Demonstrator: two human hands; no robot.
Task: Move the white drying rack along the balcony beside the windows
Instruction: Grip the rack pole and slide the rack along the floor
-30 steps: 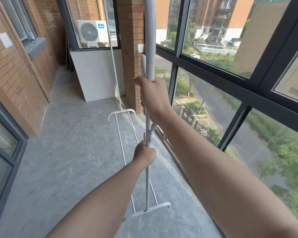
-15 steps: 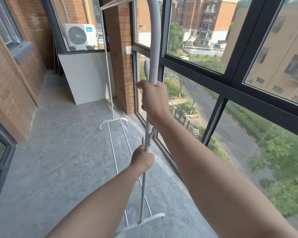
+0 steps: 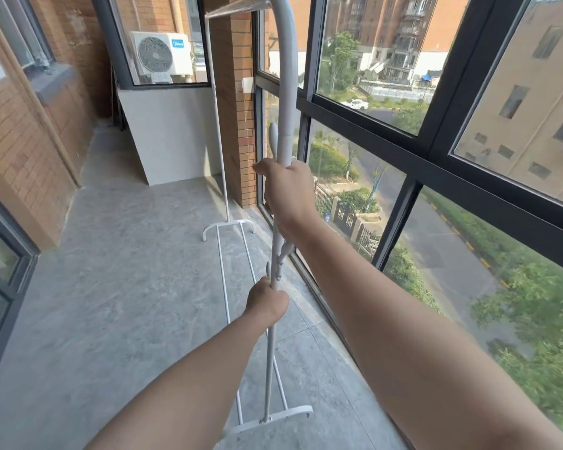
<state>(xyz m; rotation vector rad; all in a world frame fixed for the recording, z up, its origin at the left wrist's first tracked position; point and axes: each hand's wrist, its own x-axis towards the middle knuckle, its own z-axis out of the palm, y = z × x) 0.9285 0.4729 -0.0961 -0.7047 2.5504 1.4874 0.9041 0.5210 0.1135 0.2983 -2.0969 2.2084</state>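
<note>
The white drying rack (image 3: 286, 92) stands lengthwise along the balcony, close to the dark-framed windows (image 3: 436, 151). Its near upright pole rises in front of me, and its near foot bar (image 3: 273, 418) rests on the grey floor. The far upright (image 3: 216, 125) and far foot (image 3: 228, 226) stand by the brick pillar. Two thin rails join the feet along the floor. My right hand (image 3: 288, 193) grips the near pole at mid height. My left hand (image 3: 267, 300) grips the same pole lower down, just under a small hook fitting.
A brick pillar (image 3: 238, 108) stands beside the far end of the rack. A white panel (image 3: 173, 134) leans at the balcony's far end under a window with an air-conditioner unit (image 3: 161, 53) behind it. A brick wall (image 3: 20, 141) runs along the left. Grey floor (image 3: 127, 287) lies between.
The view has swung left and up, so the rack's top rail and far upright show more. Both hands keep the same grip on the near pole.
</note>
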